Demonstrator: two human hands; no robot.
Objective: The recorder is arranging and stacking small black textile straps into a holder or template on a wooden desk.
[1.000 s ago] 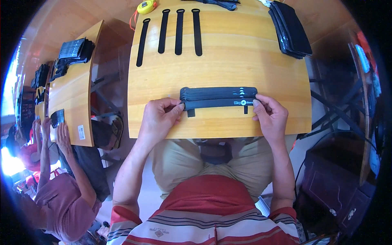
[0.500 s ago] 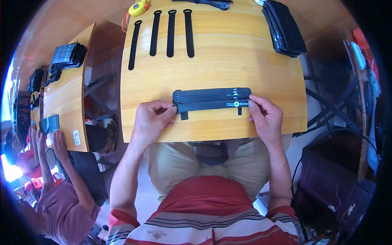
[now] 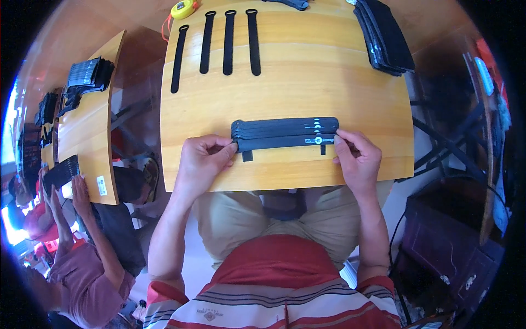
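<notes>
Across the near half of the wooden table [image 3: 296,93], a fanned stack of black straps [image 3: 279,131] lies sideways, long axis running left to right, squarely between the grips. Neither hand is clearly nearer: the left hand [image 3: 205,159] has thumb and finger pinched on its left end, the right hand [image 3: 357,156] pinches its right end. So the stack stretches rightward from one grip, leftward from the other! Two short dark tabs [image 3: 247,156] poke out below its near edge, and four loose straps [image 3: 254,44] lie well beyond.
</notes>
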